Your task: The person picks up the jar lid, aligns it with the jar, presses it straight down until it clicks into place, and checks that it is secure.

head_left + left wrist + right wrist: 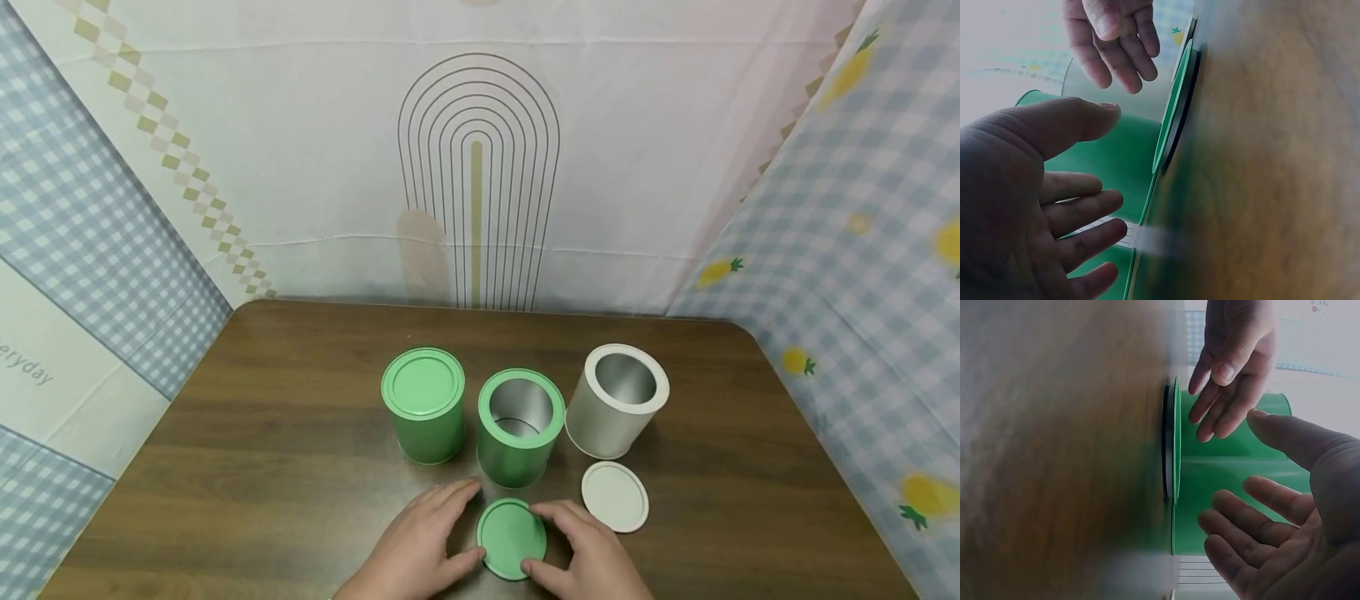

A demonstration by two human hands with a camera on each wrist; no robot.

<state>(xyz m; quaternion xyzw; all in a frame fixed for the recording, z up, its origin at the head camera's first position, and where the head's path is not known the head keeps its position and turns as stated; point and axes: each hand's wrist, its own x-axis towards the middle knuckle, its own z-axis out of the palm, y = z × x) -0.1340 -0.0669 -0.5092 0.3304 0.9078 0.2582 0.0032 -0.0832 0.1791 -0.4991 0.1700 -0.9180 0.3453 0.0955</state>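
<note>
A loose green lid [512,537] lies flat near the table's front edge, just in front of an open green can [521,425]. My left hand [438,533] is at the lid's left side and my right hand [573,542] at its right, fingers spread and relaxed. In the left wrist view the left hand [1094,156] hovers off the green lid [1175,106], holding nothing, with the right hand [1116,50] opposite it. The right wrist view shows the right hand [1260,450] likewise off the green lid [1175,444], facing the left hand [1229,369].
A closed green can [423,404] stands left of the open one. To the right an open white can [618,400] stands with its white lid [615,496] lying in front. The brown table [247,467] is walled by patterned cloth on three sides.
</note>
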